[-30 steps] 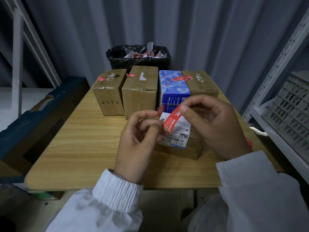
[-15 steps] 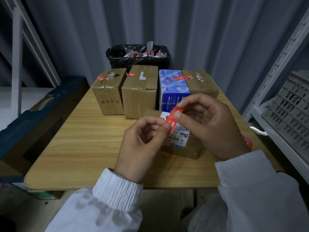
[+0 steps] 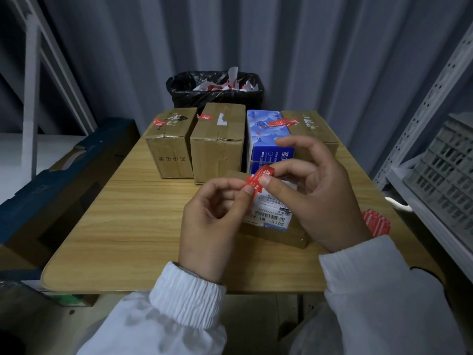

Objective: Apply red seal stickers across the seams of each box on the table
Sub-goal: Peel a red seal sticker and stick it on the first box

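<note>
Your pale wooden table (image 3: 122, 221) carries a back row of three brown cartons and one blue box (image 3: 217, 142), with red seals showing on their tops. Nearer you lies the flat brown cardboard box with a white shipping label (image 3: 276, 238), directly under both hands. Your right hand (image 3: 325, 198) and left hand (image 3: 212, 221) each pinch one end of the small red seal sticker (image 3: 258, 179) between thumb and forefinger, other fingers loosely curled. The sticker hangs just above the box's far end, its long axis running from near-left to far-right. The left hand's pinch sits lower, nearer the box top. The seam is hidden, so I judge you must find it before lowering.
</note>
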